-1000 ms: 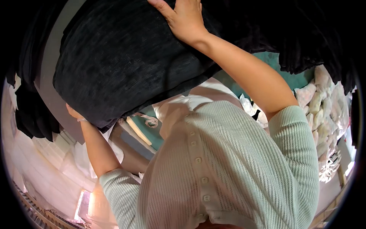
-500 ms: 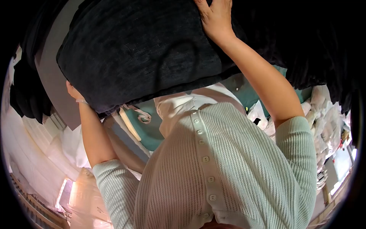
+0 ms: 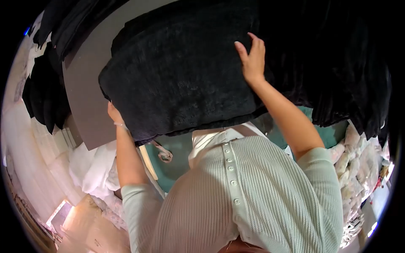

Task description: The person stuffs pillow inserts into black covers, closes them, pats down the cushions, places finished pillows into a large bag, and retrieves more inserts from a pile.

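Observation:
A thick black piece of fabric [image 3: 181, 80] with a soft, slightly fuzzy surface lies before me, its lower edge hanging near my waist. At its left edge is my left hand [image 3: 114, 113], closed on the border, with most of the fingers hidden behind the cloth. My right hand [image 3: 254, 63] is over the right part of the fabric, thumb and forefinger spread apart. Whether its palm presses on the cloth I cannot tell.
A grey board or tabletop [image 3: 86, 92] shows left of the fabric. More black cloth hangs at the far left [image 3: 46, 88] and right [image 3: 337, 80]. Plastic-wrapped bundles [image 3: 358, 164] are piled at right. A wrapped package [image 3: 95, 227] stands lower left.
The view has shifted, so the fabric and board appear lower and further right. My right hand has come down from the top of the picture, its fingers now spread. My left hand stays at the left edge.

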`<state>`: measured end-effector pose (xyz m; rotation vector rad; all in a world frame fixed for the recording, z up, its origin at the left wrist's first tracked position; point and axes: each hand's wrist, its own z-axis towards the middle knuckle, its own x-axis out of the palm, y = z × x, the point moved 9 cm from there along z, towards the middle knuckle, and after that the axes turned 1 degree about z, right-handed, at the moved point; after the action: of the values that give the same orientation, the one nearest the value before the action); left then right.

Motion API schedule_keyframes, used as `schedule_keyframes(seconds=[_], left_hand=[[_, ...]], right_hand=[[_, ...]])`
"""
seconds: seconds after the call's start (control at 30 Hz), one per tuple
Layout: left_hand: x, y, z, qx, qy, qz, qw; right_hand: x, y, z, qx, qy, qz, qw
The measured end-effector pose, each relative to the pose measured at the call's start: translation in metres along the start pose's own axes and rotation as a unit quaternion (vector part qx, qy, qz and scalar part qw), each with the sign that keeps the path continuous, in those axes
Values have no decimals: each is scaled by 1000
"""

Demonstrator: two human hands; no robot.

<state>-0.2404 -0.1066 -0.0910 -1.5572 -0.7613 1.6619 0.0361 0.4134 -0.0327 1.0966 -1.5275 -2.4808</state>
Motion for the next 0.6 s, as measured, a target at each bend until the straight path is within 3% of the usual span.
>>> schedule_keyframes(seconds=[0.03, 0.1, 0.23, 0.33, 0.4, 0.47, 0.5, 0.57, 0.6], left_hand=[[2, 18, 11, 5, -6, -9, 1000], [-11, 49, 39, -48, -37, 183, 981], [-25, -61, -6, -74, -50, 288, 953], [-45, -53, -44, -157, -40, 224, 961], [-27, -40, -84, -281, 23, -92, 955], [-38, 16, -83, -156, 13, 23, 987], [-43, -1, -81, -59, -35, 288, 955], [-34, -14, -87, -73, -123, 333, 932], [-32, -23, -90, -96, -134, 279, 946]], right_hand=[[5, 2, 1, -5, -5, -15, 1000], [5, 6, 4, -4, -3, -11, 1000], [-13, 4, 13, 32, 51, 64, 996], [-41, -26, 3, 92, 71, 72, 991], [-33, -63, -15, 215, 136, 97, 962], [-23, -49, -19, 195, 145, 39, 969], [-17, -49, -14, 173, 127, 0, 977], [-11, -41, -7, 117, 91, -17, 989], [-8, -38, -4, 86, 103, -20, 991]])
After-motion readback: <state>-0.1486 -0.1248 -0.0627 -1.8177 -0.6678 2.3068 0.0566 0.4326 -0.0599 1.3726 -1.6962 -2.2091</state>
